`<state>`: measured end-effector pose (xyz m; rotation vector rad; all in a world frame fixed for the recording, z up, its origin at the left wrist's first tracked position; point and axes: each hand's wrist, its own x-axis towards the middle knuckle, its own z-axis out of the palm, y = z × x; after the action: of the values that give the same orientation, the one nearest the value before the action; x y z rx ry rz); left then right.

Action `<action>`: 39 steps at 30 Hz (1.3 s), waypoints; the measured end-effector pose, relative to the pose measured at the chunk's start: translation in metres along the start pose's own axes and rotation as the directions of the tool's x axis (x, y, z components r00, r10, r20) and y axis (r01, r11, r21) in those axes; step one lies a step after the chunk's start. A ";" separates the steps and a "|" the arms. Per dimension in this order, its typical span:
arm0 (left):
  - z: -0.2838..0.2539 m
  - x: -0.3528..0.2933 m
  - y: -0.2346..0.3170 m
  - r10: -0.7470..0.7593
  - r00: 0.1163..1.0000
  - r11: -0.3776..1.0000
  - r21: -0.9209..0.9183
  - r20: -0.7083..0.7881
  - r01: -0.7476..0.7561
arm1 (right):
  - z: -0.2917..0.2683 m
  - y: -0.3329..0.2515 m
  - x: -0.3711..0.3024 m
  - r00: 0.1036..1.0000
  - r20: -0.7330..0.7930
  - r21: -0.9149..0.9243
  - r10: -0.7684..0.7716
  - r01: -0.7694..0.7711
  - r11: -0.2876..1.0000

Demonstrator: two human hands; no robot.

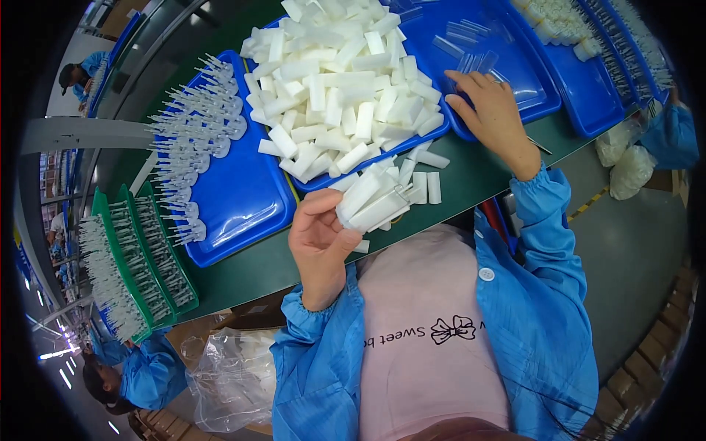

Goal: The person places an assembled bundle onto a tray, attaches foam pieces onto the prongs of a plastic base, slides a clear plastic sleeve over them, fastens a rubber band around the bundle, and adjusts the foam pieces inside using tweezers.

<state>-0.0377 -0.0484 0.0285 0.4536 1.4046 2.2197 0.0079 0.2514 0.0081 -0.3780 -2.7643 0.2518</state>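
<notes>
Near the table's front edge, my left hand (321, 239) is closed with fingers and thumb around white foam pieces (376, 209), at least one with a clear plastic sleeve about it. More loose foam pieces lie just behind, so which ones are gripped is partly unclear. Over the near edge of a blue tray (540, 109), my right hand (491, 110) reaches out with its fingers stretched and thumb apart. Its fingertips are close to thin clear plastic pieces (482, 62) lying in that tray; nothing shows between the fingers.
A large heap of white foam pieces (331, 88) fills the middle blue tray. At left, a blue tray (243, 213) holds several thin-stemmed clear parts (195, 132), next to green racks (140, 257). White parts (566, 29) stand at far right. Other people in blue work nearby.
</notes>
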 end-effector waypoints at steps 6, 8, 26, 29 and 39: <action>0.000 0.001 0.002 -0.010 1.000 1.000 -0.001 0.001 0.010 | -0.010 0.003 -0.008 0.994 0.091 0.044 -0.063 0.059 0.997; 0.000 0.001 0.002 -0.009 1.000 1.000 0.017 0.005 0.009 | -0.013 0.005 -0.007 0.987 0.134 0.045 -0.088 0.083 0.996; 0.006 0.005 0.002 0.139 0.988 0.970 0.194 0.067 -0.149 | -0.062 -0.058 -0.019 0.984 0.144 0.980 0.104 -0.157 0.124; 0.008 0.003 0.003 0.158 0.984 0.955 0.238 0.084 -0.174 | -0.062 -0.064 -0.021 1.000 -0.006 0.967 0.008 0.003 0.256; 0.013 0.000 0.011 0.225 0.967 0.848 0.465 0.118 -0.254 | -0.059 -0.084 -0.023 0.997 0.072 0.981 -0.007 -0.070 0.181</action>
<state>-0.0331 -0.0430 0.0442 0.8994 1.9604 1.9989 0.0302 0.1722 0.0740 -0.0314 -1.9525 1.9668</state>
